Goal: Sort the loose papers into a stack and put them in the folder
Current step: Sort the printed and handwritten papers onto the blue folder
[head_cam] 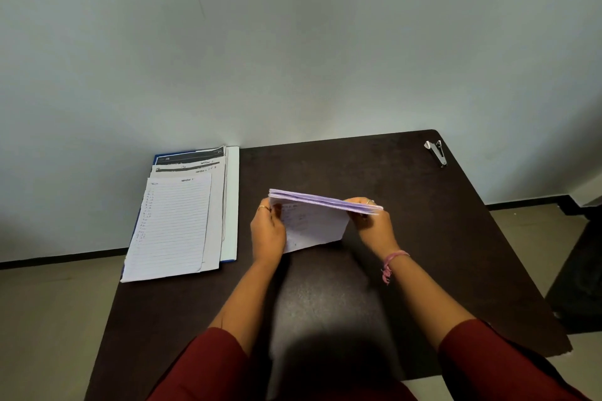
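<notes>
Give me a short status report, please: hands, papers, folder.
Left hand and right hand grip paper stack upright over table. Folder lies left, sheets on it. Stapler far right, not in the way.

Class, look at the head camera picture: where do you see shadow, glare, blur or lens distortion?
Head view: a soft shadow falls on the dark table below the held paper stack; pale glare sits on the tabletop between the forearms; the writing on the stack is blurred; the wide lens bends the table's edges.

Matt paper sheets (312, 221), dark semi-gloss table (423, 238), shiny metal stapler (436, 153).
</notes>
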Motion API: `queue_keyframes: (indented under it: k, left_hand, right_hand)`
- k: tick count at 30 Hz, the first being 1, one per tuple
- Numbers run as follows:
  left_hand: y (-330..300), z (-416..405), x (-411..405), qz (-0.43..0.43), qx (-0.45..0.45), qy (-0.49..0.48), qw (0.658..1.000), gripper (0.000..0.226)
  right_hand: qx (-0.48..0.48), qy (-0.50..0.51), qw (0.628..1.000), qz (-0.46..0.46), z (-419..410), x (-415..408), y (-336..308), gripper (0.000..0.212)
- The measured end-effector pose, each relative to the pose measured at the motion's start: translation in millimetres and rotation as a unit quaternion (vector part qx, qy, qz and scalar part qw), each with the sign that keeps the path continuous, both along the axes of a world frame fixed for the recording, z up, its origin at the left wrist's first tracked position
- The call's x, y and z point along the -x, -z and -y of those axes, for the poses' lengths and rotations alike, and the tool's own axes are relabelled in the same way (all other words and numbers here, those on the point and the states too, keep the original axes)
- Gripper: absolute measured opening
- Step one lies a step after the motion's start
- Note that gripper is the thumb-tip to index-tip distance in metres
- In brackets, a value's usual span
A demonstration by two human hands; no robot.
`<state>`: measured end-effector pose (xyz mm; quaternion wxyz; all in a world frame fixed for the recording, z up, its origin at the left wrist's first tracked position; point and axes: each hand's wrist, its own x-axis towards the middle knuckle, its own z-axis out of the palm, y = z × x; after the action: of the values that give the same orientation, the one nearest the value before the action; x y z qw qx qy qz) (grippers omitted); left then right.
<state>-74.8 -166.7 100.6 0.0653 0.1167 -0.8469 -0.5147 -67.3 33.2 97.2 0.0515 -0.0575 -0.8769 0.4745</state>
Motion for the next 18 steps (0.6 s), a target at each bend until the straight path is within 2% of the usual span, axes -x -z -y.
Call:
queue_keyframes:
  k: [3, 6, 10, 13, 18]
  left_hand:
    - [-6.2, 15.3, 5.4, -0.005, -0.002, -0.008, 1.000, 0.016]
    - [-13.5, 34.6, 10.4, 0.008, -0.013, -0.017, 1.000, 0.021]
    - [-16.3, 66.6, 14.2, 0.042, -0.011, -0.024, 0.999, 0.022]
    - [-13.9, 93.0, 16.5, 0.063, -0.052, -0.048, 0.996, 0.025]
    - [-10.9, 133.5, 7.3, 0.106, -0.123, -0.083, 0.983, 0.016]
  right_hand:
    - [-0.019, -0.032, 0.999, -0.011, 11.2, 3.9, -1.9, 0.020]
    - [-0.028, -0.032, 0.998, 0.046, 27.9, 9.9, -6.7, 0.016]
    - [0.029, -0.067, 0.991, 0.110, 51.6, 14.5, -11.5, 0.014]
    - [0.051, -0.098, 0.983, 0.148, 71.0, 19.2, -9.8, 0.012]
    - [0.136, -0.106, 0.959, 0.227, 105.0, 20.0, -4.6, 0.009]
